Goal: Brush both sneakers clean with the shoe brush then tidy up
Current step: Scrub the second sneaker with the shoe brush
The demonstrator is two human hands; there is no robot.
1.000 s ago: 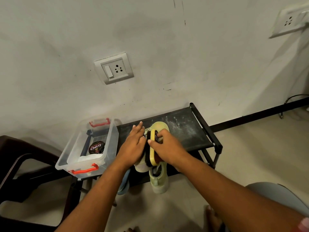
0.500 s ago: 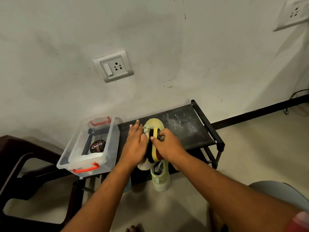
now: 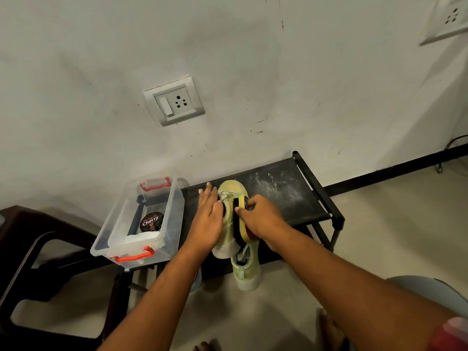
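The shoe brush (image 3: pixel 242 219) is gripped by the right hand (image 3: pixel 263 221), whose fingers and thumb are curled round its yellow back, and its dark bristles are pressed against the side of a pale green sneaker (image 3: pixel 231 192). This sneaker is lying on the top shelf of a black rack (image 3: pixel 278 188), between the two hands. On its other side it is steadied by the left hand (image 3: pixel 207 219), which is laid flat on it with straight fingers. The second sneaker (image 3: pixel 247 269) is seen just below the grip, at the front edge of the rack; what it rests on cannot be told. Beside the left hand, on the far side from the brush, a clear box (image 3: pixel 131 224) with red handles is placed, and a polish tin (image 3: pixel 151 221) is kept inside it. Above the hands, a wall socket (image 3: pixel 174 102) is fixed.
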